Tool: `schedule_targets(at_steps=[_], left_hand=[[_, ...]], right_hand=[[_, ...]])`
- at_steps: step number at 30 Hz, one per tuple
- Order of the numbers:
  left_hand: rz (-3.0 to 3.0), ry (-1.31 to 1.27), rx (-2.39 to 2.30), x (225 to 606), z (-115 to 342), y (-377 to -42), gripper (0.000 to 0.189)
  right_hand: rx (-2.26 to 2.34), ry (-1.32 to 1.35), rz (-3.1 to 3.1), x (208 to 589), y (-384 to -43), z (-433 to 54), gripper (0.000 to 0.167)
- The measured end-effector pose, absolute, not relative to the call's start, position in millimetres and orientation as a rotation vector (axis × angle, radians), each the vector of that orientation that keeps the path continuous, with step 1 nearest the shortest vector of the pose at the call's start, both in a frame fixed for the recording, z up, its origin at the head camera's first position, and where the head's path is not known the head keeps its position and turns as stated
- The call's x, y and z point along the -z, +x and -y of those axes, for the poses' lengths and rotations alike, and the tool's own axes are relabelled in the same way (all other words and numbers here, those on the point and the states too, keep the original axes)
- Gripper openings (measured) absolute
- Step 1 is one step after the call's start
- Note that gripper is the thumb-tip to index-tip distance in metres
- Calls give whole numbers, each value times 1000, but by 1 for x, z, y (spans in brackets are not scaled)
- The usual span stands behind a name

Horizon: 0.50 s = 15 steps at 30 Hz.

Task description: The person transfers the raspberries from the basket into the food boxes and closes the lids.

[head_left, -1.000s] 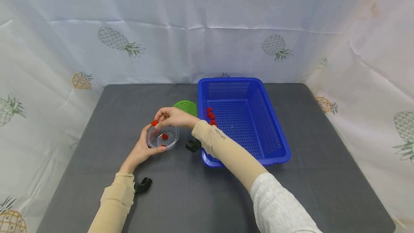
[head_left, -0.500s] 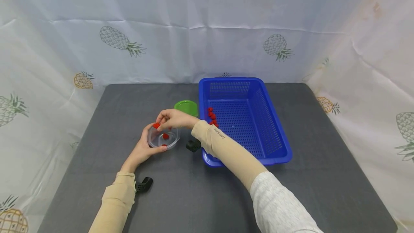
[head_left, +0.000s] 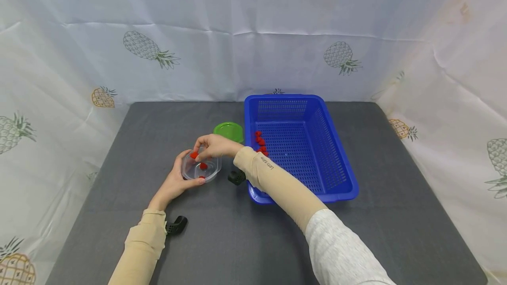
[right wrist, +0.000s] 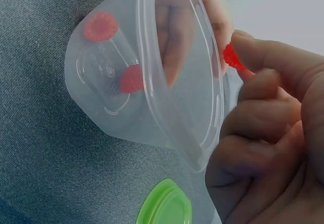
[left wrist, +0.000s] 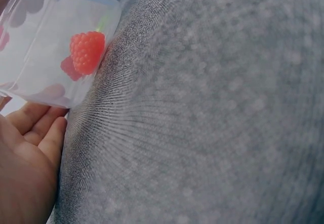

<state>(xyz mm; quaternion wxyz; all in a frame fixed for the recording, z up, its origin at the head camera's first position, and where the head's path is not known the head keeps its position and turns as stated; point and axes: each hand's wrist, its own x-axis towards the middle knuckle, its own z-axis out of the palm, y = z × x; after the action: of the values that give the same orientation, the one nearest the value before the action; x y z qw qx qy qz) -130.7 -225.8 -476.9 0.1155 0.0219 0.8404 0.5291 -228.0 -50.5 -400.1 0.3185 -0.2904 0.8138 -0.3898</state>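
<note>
Raspberry (right wrist: 232, 57) half-hidden | right hand (head_left: 215, 145) pinching it | left hand (head_left: 173, 184) gripping tub (right wrist: 149, 72)

There are two hands: one left hand (head_left: 174, 181) and one right hand (head_left: 217, 146). I count one clear tub (right wrist: 116, 125), one green lid (head_left: 228, 131), one blue basket (head_left: 336, 144) and one table (head_left: 222, 241). Of the raspberries (right wrist: 101, 26), one is at the right fingertips (right wrist: 244, 34), two are in the tub, and about five show in the basket, too small to number surely. Black wrist devices (head_left: 176, 225) number two.
</note>
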Motion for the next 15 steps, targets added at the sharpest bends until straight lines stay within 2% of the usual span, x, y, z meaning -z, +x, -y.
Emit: schedule_targets(at_steps=[4, 15], left_hand=[[-2465, 63, -1540, 478, 226, -131, 104], [-2482, 57, -1530, 478, 225, -132, 106]], right_hand=[[940, -743, -2180, 400, -227, 52, 23], [779, -763, -2268, 402, -224, 56, 16]])
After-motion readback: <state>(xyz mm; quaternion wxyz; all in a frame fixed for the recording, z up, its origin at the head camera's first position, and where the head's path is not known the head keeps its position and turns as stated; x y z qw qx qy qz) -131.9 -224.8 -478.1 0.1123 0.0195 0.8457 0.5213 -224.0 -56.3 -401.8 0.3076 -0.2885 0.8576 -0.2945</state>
